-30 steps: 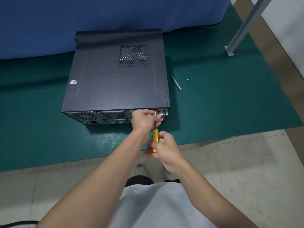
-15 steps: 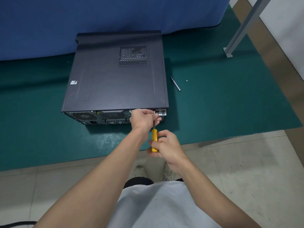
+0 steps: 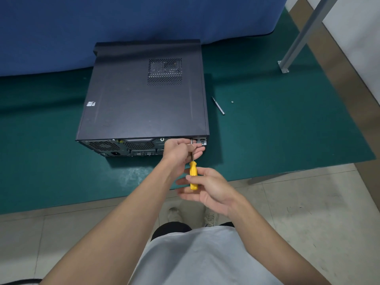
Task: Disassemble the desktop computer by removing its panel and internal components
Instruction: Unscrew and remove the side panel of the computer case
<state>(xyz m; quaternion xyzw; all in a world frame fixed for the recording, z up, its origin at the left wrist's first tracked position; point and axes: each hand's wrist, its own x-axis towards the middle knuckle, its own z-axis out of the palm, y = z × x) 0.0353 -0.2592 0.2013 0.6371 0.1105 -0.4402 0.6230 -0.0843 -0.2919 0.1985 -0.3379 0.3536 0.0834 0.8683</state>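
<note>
Directly ahead and below, a black desktop computer (image 3: 131, 148) lies on its side on a green-covered surface (image 3: 277, 130), its back end facing the person. The broad side panel (image 3: 127, 103) faces up and is in place on the case. It has a square grid of vent holes (image 3: 165, 72) toward the far right and a small pale sticker (image 3: 90, 104) near the left edge.

Both bare forearms reach in from the bottom. The left hand (image 3: 178, 151) is at the top edge of the computer's back, near its right corner, with its fingers curled round the thin metal shaft of a screwdriver (image 3: 193, 173). The tip meets the case just under the panel's edge; whatever it touches is too small to make out. The right hand (image 3: 209, 188) is nearer the person, just past the surface's front edge, pinching the yellow handle between thumb and fingertips, the other fingers loosely spread beneath it.

To the right of the computer, apart from it, a short metal rod (image 3: 218, 105) lies on the surface, with a tiny screw (image 3: 232, 102) near it. A blue cloth (image 3: 123, 23) hangs behind, and a grey metal post (image 3: 302, 33) stands at the far right. Pale floor tiles (image 3: 308, 212) and a light shirt fill the foreground.
</note>
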